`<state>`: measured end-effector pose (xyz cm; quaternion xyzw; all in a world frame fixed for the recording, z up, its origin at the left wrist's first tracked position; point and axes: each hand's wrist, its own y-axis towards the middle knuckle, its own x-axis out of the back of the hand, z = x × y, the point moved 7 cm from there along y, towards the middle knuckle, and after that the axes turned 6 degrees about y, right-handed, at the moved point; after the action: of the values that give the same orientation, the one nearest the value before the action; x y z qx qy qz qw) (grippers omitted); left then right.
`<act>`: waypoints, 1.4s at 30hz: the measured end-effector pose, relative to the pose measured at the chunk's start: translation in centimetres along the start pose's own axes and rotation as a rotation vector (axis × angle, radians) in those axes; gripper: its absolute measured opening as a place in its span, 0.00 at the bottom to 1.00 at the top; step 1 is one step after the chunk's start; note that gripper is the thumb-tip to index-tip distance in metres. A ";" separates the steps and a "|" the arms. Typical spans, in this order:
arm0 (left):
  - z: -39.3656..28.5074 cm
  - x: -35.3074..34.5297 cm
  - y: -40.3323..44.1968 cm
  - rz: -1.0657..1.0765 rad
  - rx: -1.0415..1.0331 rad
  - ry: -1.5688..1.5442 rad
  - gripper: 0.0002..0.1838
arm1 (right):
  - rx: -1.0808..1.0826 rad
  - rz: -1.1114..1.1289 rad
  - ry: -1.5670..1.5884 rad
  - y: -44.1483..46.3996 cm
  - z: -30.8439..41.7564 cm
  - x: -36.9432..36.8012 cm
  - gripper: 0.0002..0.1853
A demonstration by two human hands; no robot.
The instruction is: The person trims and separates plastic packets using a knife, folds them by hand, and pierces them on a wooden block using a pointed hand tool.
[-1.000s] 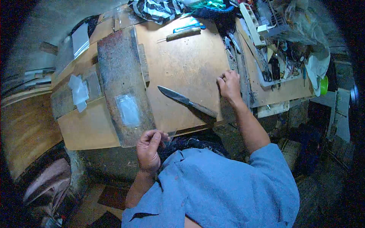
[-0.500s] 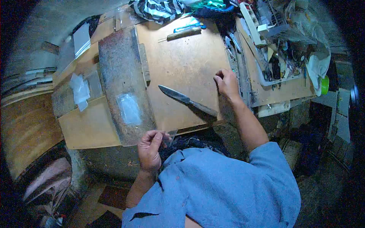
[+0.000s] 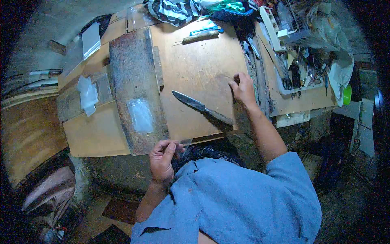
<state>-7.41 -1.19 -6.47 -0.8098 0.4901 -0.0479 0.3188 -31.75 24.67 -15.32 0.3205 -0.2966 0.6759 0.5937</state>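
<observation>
My left hand [image 3: 163, 162] is closed, thumb against fingers, at the near edge of the table, pinching a small clear plastic piece [image 3: 186, 143] that juts out to the right. My right hand [image 3: 245, 90] hovers over or rests at the right side of the wooden tabletop [image 3: 195, 65], thumb and fingers pinched together; whatever may be between them is too small to make out. Between the two hands a knife [image 3: 200, 106] lies flat, blade to the upper left, handle towards the near edge. A stack of clear plastic pieces [image 3: 141, 115] lies on a dark worn board [image 3: 132, 65], just beyond my left hand.
More plastic pieces [image 3: 87, 96] lie further left. A wooden-handled pronged tool [image 3: 200, 38] and a blue cutter [image 3: 206, 30] lie at the back, near a striped bag [image 3: 172, 11]. To the right stand a cluttered white tray [image 3: 302, 87] and a power strip [image 3: 272, 28].
The view has shifted slightly, so the table and its things appear a little further right. Both hands hold nearly the same pose; the clear plastic stays in my left hand.
</observation>
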 end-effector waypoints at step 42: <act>-2.1 -2.4 -1.6 0.367 -0.023 0.223 0.04 | -0.491 0.803 1.482 -15.4 15.9 -1.9 0.12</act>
<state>-8.24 0.33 -3.33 -0.7003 0.6622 -0.0729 0.2566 -15.02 12.92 -6.60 -0.4662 -0.0621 0.7851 0.4029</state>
